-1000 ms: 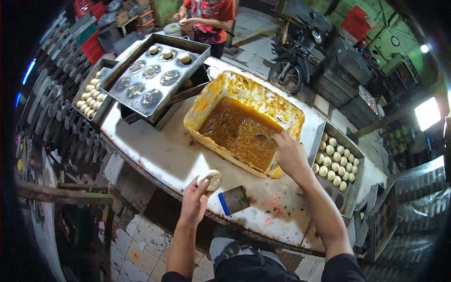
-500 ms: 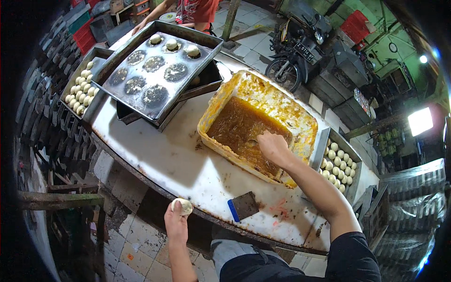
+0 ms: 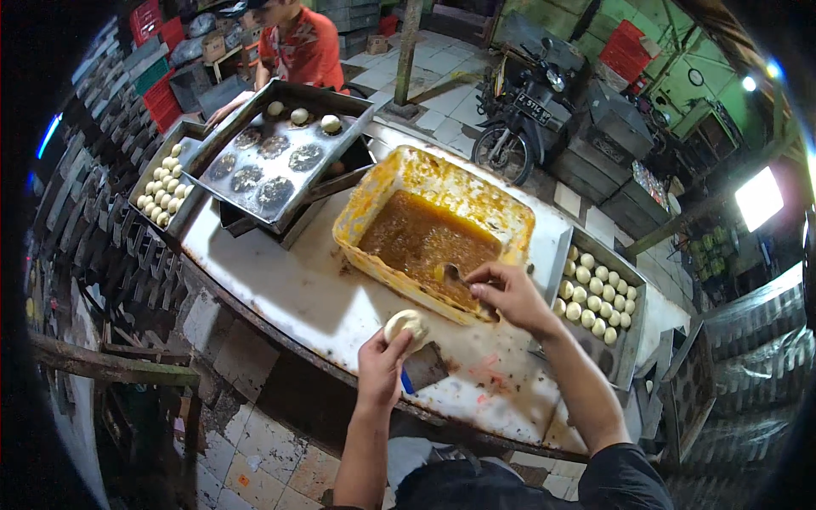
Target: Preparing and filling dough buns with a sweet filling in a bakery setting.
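Observation:
A flattened round of pale dough (image 3: 408,328) is pinched in my left hand (image 3: 380,364), above the table's near edge. My right hand (image 3: 516,296) grips a spoon (image 3: 451,273) over the near right part of a large yellow-stained tub (image 3: 520,223). Brown, wet filling (image 3: 416,231) covers the tub's floor. Behind the dough and my left hand lies a scraper (image 3: 430,367) with a blue edge, partly hidden.
Dough balls fill part of a right tray (image 3: 633,340) and a left tray (image 3: 194,136). A tilted baking tray (image 3: 285,212) with round hollows rests on others; three balls sit along its far side. Across the white table (image 3: 297,297) is a person in red (image 3: 297,51).
My left hand has brought the dough up and right, toward the tub. My right hand has drawn the spoon up out of the filling, toward me. The other person shows more fully.

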Motion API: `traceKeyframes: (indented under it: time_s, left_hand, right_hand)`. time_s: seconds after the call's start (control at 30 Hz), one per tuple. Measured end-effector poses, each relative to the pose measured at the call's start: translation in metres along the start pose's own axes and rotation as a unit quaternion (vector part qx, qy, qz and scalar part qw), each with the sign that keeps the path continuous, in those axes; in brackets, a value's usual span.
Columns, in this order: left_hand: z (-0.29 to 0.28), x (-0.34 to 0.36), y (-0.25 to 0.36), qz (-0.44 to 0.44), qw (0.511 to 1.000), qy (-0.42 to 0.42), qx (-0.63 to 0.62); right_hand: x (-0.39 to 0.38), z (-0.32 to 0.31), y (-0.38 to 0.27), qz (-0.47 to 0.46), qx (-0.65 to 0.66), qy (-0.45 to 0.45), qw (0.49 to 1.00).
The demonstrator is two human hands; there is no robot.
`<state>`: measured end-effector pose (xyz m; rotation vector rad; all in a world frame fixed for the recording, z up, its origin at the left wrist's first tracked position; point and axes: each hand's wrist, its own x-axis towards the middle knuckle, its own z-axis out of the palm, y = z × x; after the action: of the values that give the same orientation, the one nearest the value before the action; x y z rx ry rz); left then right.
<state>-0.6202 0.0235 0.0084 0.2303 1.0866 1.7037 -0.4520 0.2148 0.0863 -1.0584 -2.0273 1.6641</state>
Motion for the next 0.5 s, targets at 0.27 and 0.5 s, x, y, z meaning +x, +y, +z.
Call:
traceKeyframes:
  time_s: [0.27,0.5]
  left_hand:
    - [0.127,-0.082,-0.075,-0.107,0.984,-0.11,-0.089]
    - [0.149,-0.141,-0.164,-0.109,0.983,-0.111,-0.098]
  right_hand:
    - [-0.198,-0.002,0.091,-0.184,-0.008,0.281,0.942]
    - [-0.312,-0.038,0.275,-0.088,-0.31,0.356,0.877]
